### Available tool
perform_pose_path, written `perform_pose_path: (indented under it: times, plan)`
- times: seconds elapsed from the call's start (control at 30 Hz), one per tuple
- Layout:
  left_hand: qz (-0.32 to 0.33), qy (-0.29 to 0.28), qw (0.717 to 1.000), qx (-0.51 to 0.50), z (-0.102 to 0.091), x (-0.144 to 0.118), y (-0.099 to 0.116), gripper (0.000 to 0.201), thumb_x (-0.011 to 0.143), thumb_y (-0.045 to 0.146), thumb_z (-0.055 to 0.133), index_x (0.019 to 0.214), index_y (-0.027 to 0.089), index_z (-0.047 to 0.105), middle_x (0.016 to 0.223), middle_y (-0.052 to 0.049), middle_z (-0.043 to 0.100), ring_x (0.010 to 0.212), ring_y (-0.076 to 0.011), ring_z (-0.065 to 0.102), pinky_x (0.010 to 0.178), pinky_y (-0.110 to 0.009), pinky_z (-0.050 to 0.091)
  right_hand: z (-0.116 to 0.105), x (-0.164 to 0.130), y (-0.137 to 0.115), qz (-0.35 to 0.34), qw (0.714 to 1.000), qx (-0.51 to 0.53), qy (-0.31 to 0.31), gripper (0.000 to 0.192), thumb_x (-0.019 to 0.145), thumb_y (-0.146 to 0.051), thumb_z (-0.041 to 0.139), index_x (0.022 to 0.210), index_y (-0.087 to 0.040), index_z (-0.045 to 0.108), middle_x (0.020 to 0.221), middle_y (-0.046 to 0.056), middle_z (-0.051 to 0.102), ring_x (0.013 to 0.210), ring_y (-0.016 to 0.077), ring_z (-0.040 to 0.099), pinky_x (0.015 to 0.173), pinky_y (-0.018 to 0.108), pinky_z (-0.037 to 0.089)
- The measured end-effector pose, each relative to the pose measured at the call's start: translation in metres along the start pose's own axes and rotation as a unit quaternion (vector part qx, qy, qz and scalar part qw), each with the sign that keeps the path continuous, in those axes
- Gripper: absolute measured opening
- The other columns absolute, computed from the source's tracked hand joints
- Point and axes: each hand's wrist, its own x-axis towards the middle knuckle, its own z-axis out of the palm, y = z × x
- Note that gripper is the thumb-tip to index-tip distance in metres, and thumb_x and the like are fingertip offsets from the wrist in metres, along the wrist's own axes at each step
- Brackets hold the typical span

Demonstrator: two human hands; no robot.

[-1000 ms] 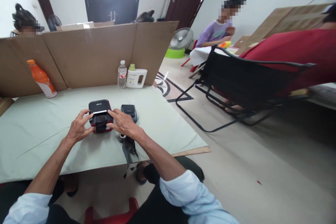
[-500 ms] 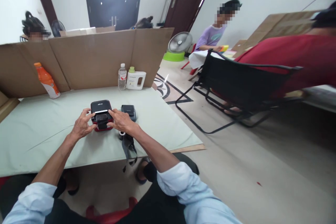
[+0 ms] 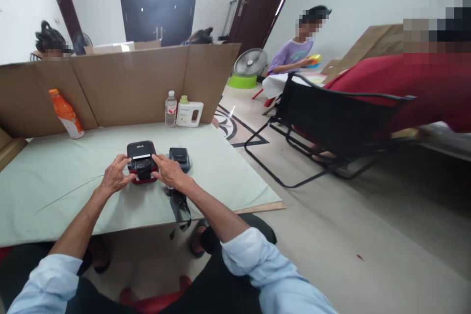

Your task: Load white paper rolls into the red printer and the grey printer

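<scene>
Head view: left fingers (image 3: 123,160) and right fingers (image 3: 158,161) grasp a boxy, rounded device (image 3: 141,149); creased cloth (image 3: 221,169) lies beneath.

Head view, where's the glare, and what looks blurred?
Head view: glare whitens the top of the dark double door; the red garment at right looks smeared; lettering on the black-and-red device is too unclear to read.
</scene>
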Motion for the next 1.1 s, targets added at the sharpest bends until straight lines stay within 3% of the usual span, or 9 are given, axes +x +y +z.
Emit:
perform_pose_path:
  times: [0.13,0.37,0.6,0.87,1.0,1.1]
  plan:
    - [-0.017,-0.019,1.000,0.018,-0.001,0.000,0.004,0.050,0.080,0.033,0.074,0.129,0.022,0.066,0.136,-0.011,0.062,0.113,-0.0289,0.069,0.093,-0.040,0.060,-0.003,0.003,-0.002,0.006,1.000,-0.011,-0.015,0.052,0.098,-0.037,0.066,0.144,-0.019,0.052,0.137,0.016,0.063,0.124,0.0334,0.064,0.096,0.042,0.054]
    - [-0.011,-0.002,1.000,0.024,0.000,-0.006,0.009,0.055,0.083,0.032,0.072,0.136,0.022,0.060,0.134,-0.011,0.064,0.115,-0.0297,0.068,0.093,-0.040,0.059,0.007,-0.003,0.003,0.001,0.999,0.037,0.024,0.063,0.099,-0.033,0.063,0.155,-0.016,0.038,0.149,0.018,0.056,0.133,0.0316,0.058,0.100,0.040,0.051]
    - [-0.028,0.007,1.000,0.009,0.008,-0.007,-0.002,0.068,0.081,0.034,0.074,0.145,0.024,0.053,0.143,-0.012,0.062,0.121,-0.0311,0.068,0.099,-0.042,0.058,0.016,-0.002,0.013,-0.007,0.995,0.094,0.031,0.069,0.096,-0.032,0.064,0.157,-0.019,0.033,0.144,0.017,0.061,0.130,0.0320,0.059,0.098,0.040,0.048]
    - [-0.052,-0.025,0.993,-0.100,0.037,-0.009,0.002,0.093,0.083,0.027,0.070,0.164,0.016,0.027,0.158,-0.019,0.049,0.141,-0.0346,0.055,0.114,-0.047,0.049,0.023,0.005,0.021,0.011,0.974,0.227,-0.008,0.063,0.087,-0.029,0.070,0.145,-0.020,0.047,0.102,0.006,0.075,0.092,0.0259,0.069,0.083,0.034,0.048]
    - [-0.049,-0.005,0.990,-0.129,0.045,-0.010,0.007,0.096,0.081,0.018,0.065,0.167,0.017,0.020,0.158,-0.021,0.049,0.138,-0.0352,0.057,0.112,-0.051,0.050,0.024,0.007,0.024,-0.010,0.968,0.250,-0.004,0.063,0.085,-0.028,0.070,0.144,-0.020,0.050,0.098,0.005,0.074,0.088,0.0247,0.069,0.081,0.033,0.048]
    - [-0.036,0.010,0.989,-0.143,0.038,-0.014,0.001,0.095,0.082,0.018,0.064,0.166,0.018,0.022,0.158,-0.020,0.048,0.141,-0.0346,0.054,0.115,-0.051,0.048,0.022,0.010,0.017,-0.017,0.969,0.247,-0.006,0.059,0.085,-0.030,0.070,0.140,-0.019,0.054,0.096,0.005,0.074,0.086,0.0245,0.069,0.081,0.033,0.049]
